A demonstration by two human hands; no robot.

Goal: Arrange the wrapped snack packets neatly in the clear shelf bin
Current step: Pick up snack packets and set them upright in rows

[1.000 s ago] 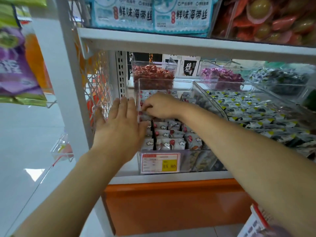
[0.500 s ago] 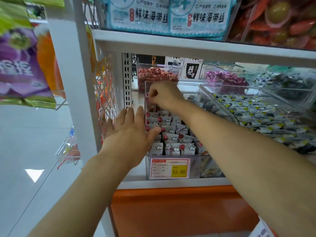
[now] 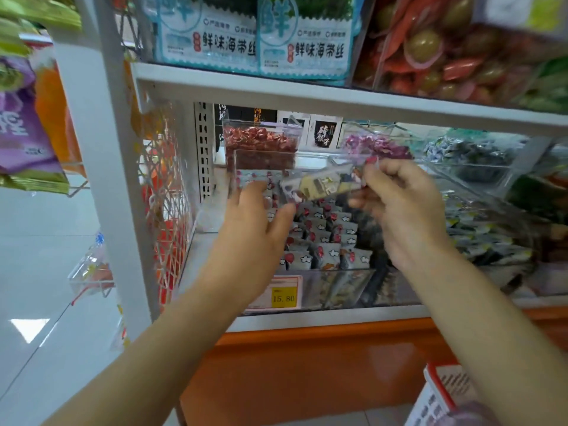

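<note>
White shelf board (image 3: 307,96) across the upper frame, teal seaweed packs (image 3: 255,41) and red-and-olive sealed snacks (image 3: 430,50) standing on it, red sweets (image 3: 258,142) and purple sweets (image 3: 378,146) just beneath it at the back, yellow price tag (image 3: 283,298) and orange base panel (image 3: 307,364) well below it, purple bag (image 3: 18,124) off to its left

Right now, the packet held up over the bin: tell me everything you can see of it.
The wrapped snack packet is flat and oblong, with a glossy-looking wrapper, greyish with a yellow-tan patch and small white marks; blur hides the print. It lies nearly level, right end slightly higher, in the air above the rows of packets in the clear shelf bin. The right hand pinches its right end. The left hand reaches to its left end with straight fingers; contact there cannot be told.
</note>
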